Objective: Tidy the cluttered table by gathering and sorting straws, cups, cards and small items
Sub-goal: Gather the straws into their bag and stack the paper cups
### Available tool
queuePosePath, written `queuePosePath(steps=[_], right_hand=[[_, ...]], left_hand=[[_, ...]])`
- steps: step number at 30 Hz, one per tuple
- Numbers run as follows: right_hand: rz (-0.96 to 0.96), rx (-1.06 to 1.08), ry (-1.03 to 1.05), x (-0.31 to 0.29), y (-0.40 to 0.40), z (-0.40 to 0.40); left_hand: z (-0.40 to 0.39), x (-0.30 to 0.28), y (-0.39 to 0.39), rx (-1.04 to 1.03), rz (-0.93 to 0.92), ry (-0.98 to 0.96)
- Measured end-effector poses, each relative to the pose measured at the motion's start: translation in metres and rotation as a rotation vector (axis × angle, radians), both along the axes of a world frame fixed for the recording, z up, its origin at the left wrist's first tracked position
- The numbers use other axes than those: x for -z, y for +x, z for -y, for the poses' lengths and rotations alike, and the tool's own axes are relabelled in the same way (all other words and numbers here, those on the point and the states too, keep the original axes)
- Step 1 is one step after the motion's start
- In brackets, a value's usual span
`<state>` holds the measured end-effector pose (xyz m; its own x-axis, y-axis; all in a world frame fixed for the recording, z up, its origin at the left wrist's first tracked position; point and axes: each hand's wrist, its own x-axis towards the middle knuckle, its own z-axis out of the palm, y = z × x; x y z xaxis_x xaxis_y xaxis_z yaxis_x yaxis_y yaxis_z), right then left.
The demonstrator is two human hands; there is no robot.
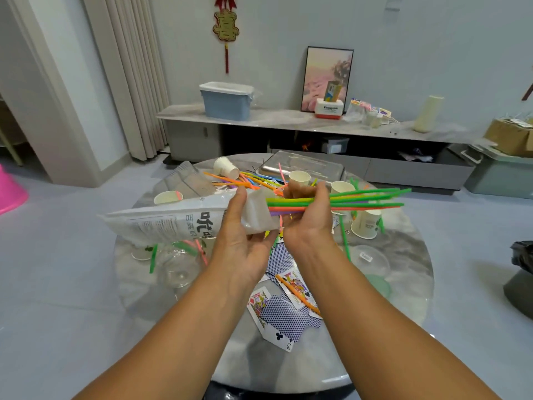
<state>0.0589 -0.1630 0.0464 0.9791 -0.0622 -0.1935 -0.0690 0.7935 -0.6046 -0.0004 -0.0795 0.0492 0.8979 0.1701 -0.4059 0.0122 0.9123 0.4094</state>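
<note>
Head view. Item: straw bundle (340, 202), clamped in my right hand (310, 215), tips entering the plastic bag (178, 220) that my left hand (240, 229) grips at the mouth, above the table (403, 249). Step: bagging straws. Next, I judge: slide bundle fully inside.

Five paper cups (299, 178) in view, four face-up cards (259, 307), one plastic bag (173, 220), two hands (242, 241).
</note>
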Motion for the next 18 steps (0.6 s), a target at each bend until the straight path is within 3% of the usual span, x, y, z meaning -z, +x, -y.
queuePosePath(steps=[5, 9, 15, 18], right_hand=[[0.094, -0.251, -0.482, 0.014, -0.017, -0.026], [0.149, -0.289, -0.371, 0.016, -0.019, -0.034], [0.107, -0.041, -0.259, 0.001, -0.004, -0.014], [0.113, -0.166, -0.421, 0.004, -0.013, -0.023]], left_hand=[[-0.001, -0.003, 0.002, -0.035, 0.017, -0.021], [-0.016, -0.004, 0.004, -0.094, -0.017, 0.009], [-0.029, 0.000, 0.007, -0.117, -0.032, 0.026], [-0.026, 0.000, 0.006, -0.106, 0.006, 0.017]])
